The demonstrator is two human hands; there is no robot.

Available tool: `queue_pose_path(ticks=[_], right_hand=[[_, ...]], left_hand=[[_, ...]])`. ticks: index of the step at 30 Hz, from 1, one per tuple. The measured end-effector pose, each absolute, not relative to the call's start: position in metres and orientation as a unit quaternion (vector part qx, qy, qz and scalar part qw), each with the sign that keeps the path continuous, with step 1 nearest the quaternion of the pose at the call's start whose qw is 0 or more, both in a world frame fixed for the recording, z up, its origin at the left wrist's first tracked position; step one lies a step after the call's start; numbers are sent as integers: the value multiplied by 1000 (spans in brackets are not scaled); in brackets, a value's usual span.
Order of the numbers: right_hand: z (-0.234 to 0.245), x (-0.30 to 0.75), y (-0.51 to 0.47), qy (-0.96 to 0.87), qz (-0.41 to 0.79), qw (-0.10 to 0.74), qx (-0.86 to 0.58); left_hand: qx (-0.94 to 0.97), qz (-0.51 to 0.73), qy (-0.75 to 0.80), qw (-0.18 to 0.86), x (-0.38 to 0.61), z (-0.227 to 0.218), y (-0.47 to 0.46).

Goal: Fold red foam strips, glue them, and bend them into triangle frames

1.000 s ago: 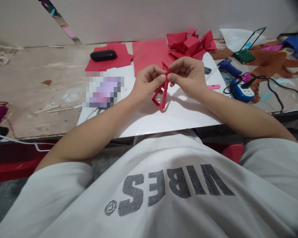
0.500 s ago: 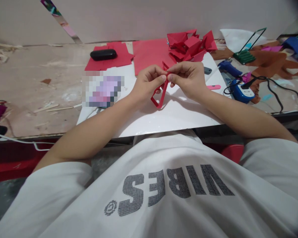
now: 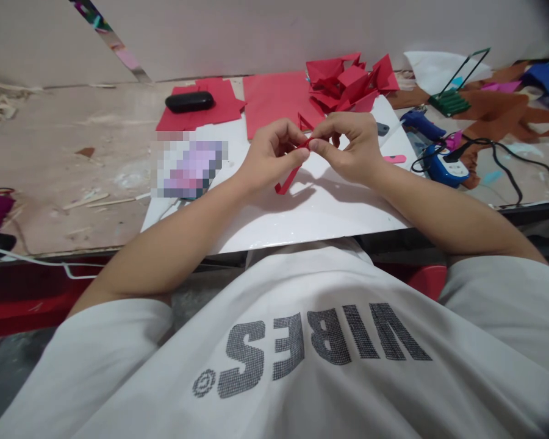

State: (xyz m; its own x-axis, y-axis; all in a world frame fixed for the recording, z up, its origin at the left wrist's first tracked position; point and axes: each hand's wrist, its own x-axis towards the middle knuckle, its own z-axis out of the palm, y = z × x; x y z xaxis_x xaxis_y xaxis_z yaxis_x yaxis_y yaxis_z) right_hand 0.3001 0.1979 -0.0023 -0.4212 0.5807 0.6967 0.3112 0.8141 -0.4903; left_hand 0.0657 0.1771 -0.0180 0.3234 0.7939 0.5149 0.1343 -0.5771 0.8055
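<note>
Over the white board [image 3: 256, 228], my left hand [image 3: 274, 149] and my right hand [image 3: 350, 143] meet fingertip to fingertip. Both pinch a folded red paper strip [image 3: 290, 177] between thumbs and fingers. One bent end of the strip hangs below my left hand, and another part sticks up behind the fingers. The fingers hide its middle. Beyond my hands lies a red sheet [image 3: 274, 100], with a heap of folded red paper pieces [image 3: 352, 82] to its right.
At the back left, a black case [image 3: 190, 102] rests on red paper [image 3: 229, 103]. A pixelated phone-like object [image 3: 194, 167] lies left of my hands. On the right are a blue glue gun [image 3: 423, 125], a blue power socket [image 3: 446, 167] with black cable, and a pink stick [image 3: 394, 159].
The strip's hanging loop has turned and now shows less below my hands. My fingers have shifted their pinch slightly; both hands stay in nearly the same place.
</note>
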Motion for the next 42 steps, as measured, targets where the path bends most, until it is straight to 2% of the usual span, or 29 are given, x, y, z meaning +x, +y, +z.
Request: queue_pose_path(ticks=[12,21,27,42], right_hand=[[4,310,194,-884,105,388,-239],[19,321,197,-917,86,333,-203],[20,322,203,-905,83,351,-224],[9,317,200,-914,96,349,-185]], left_hand=[[810,433,359,166,59,-4,166],[834,396,347,166,54,9,160],[810,431,354,179,51,7,164],[835,413,325,163,57,4,158]])
